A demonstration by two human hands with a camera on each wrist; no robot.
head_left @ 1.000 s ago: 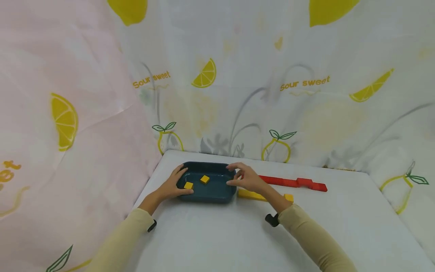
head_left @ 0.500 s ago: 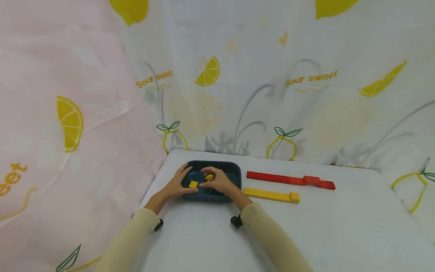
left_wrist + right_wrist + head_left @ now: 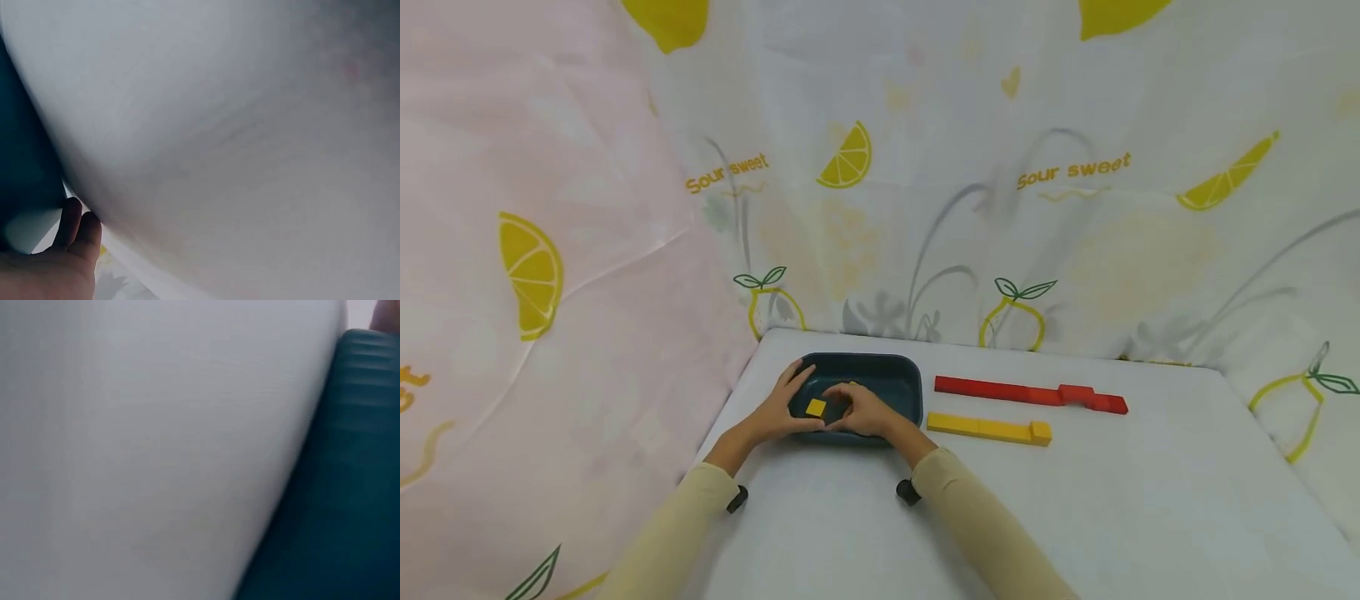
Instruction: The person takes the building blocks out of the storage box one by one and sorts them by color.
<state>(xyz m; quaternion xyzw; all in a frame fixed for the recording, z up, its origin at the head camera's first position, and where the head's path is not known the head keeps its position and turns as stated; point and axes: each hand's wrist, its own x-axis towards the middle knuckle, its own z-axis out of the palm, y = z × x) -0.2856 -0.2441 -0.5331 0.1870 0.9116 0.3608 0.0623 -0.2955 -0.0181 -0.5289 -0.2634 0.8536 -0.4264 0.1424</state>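
A dark teal rectangular tray (image 3: pixel 880 362) sits at the back left of the table. My left hand (image 3: pixel 775 414) holds its left end, thumb on the near side and fingers at the far corner. A small yellow block (image 3: pixel 816 408) lies in the tray by the left thumb. Over the tray, my right hand (image 3: pixel 865 411) has thumb and forefinger apart beside that block. Mostly hidden behind the right hand is another yellow block (image 3: pixel 853 384). In the left wrist view, my left hand (image 3: pixel 69 256) is at the tray's edge (image 3: pixel 25 144). The right wrist view shows the tray's outer wall (image 3: pixel 350 487).
Right of the tray lies a row of red blocks (image 3: pixel 1000 388), with a raised piece near its right end. Nearer to me is a yellow row (image 3: pixel 985 427) with a block on its right end. A lemon-print curtain (image 3: pixel 925 208) stands behind the white table (image 3: pixel 1150 492).
My right hand has moved left from the tray's right end, past the farther yellow block, to beside the left one. The left hand has stayed at the tray's left end.
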